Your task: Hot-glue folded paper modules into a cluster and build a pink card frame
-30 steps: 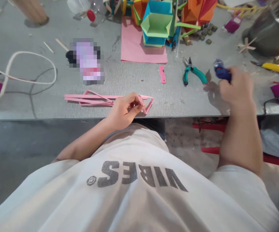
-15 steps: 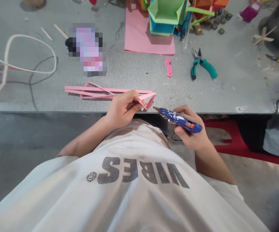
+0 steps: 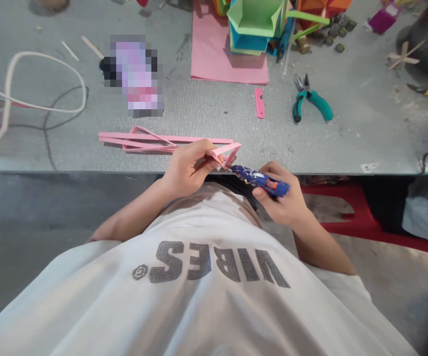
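Observation:
Near the table's front edge, my left hand (image 3: 190, 165) is closed, pinching a folded pink strip (image 3: 232, 151) bent into a small angular loop. Longer pink strips (image 3: 136, 140) lie on the table to the left of that hand, some bent into triangles; whether they join the pinched piece is hidden behind the fingers. My right hand (image 3: 280, 198) is wrapped round a blue glue gun (image 3: 258, 180) spotted with white. Its nozzle points left and meets the lower corner of the pink loop, close to my left fingertips.
Beyond my hands lie a pink cutter (image 3: 259, 103), teal-handled pliers (image 3: 312, 101) and pink sheets (image 3: 229, 64) under green and blue folded paper (image 3: 254, 24). A white cable (image 3: 47, 55) loops at left beside a blurred-out purple object (image 3: 134, 74). A red chair (image 3: 351, 212) stands at right.
My right hand has moved left with the glue gun, bringing its nozzle from just beside the pink loop to the loop's lower corner. My left hand is almost still.

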The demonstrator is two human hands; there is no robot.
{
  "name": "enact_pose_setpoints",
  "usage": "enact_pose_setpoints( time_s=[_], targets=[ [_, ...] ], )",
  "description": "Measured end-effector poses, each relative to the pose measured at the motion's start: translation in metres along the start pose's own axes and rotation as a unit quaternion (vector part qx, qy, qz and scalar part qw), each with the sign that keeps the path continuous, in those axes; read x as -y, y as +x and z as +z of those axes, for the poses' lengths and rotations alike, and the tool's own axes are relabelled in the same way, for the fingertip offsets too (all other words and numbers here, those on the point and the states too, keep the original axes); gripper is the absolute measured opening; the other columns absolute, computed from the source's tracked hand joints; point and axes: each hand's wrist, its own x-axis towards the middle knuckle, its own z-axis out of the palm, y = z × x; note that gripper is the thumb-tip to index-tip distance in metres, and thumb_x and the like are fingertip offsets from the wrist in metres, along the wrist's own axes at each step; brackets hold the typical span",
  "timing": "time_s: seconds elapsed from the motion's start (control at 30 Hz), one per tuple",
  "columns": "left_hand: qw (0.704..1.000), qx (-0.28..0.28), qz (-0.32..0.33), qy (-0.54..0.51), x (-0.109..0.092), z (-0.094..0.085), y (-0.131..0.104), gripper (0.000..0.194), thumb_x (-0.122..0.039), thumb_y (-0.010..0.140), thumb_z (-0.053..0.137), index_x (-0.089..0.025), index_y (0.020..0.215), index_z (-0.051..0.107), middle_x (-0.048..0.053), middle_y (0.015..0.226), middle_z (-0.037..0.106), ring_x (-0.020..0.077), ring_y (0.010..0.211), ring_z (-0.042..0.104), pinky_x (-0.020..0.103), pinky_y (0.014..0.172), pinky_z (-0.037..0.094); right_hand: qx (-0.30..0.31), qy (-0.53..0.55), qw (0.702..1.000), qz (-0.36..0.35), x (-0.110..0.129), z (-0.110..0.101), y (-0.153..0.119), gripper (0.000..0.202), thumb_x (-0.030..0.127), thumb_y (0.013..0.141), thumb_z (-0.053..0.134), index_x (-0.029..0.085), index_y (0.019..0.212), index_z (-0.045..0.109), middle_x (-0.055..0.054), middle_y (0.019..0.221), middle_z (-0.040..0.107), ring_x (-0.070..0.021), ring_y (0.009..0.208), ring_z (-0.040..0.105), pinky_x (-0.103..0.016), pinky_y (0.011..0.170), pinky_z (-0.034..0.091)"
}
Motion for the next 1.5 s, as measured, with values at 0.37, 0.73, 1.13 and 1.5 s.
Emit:
enact_pose_setpoints(
  time_s=[0.37, 0.73, 1.13, 1.5],
  targets=[
    [1.0, 0.003, -0.023, 0.003, 0.0, 0.0, 0.0, 0.029, -0.048, 0.119, 0.066, -0.026, 0.103, 0.076, 0.007, 0.093, 0.083, 0.0226, 0.082, 0.078, 0.037, 0.076, 0.059, -0.007, -0.023, 1.0, -0.007, 0.001, 0.0, 0.0, 0.049, 0.066, 0.11, 0.072, 0.026, 0.082, 0.067, -0.007, 0.092, 0.07, -0.0208, 0.072, 0.062, -0.042, 0.067, 0.049],
    [1.0, -0.005, -0.014, 0.002, 0.003, 0.001, 0.0, 0.029, -0.048, 0.118, 0.067, -0.026, 0.101, 0.074, 0.006, 0.09, 0.082, 0.0222, 0.079, 0.077, 0.038, 0.074, 0.06, 0.025, -0.063, 0.998, -0.005, 0.007, -0.006, -0.002, 0.036, 0.059, 0.106, 0.077, 0.027, 0.092, 0.074, -0.008, 0.103, 0.082, -0.0232, 0.076, 0.072, -0.042, 0.069, 0.053],
    [0.999, -0.03, 0.016, -0.031, 0.008, 0.004, 0.0, 0.02, -0.039, 0.115, 0.076, -0.024, 0.102, 0.075, 0.005, 0.091, 0.085, 0.0169, 0.075, 0.077, 0.029, 0.066, 0.056, -0.07, -0.069, 0.99, -0.102, -0.002, -0.005, 0.004, 0.029, 0.055, 0.111, 0.077, 0.027, 0.103, 0.075, -0.009, 0.116, 0.085, -0.0241, 0.088, 0.079, -0.04, 0.072, 0.058],
    [0.999, -0.038, -0.009, -0.029, 0.006, 0.006, 0.0, 0.021, -0.038, 0.113, 0.077, -0.024, 0.097, 0.076, 0.005, 0.092, 0.086, 0.0184, 0.076, 0.078, 0.033, 0.068, 0.06, -0.135, -0.174, 0.968, -0.124, -0.011, 0.009, 0.016, 0.065, 0.082, 0.115, 0.057, 0.025, 0.086, 0.059, -0.007, 0.093, 0.073, -0.0191, 0.071, 0.06, -0.041, 0.064, 0.04]
  ],
)
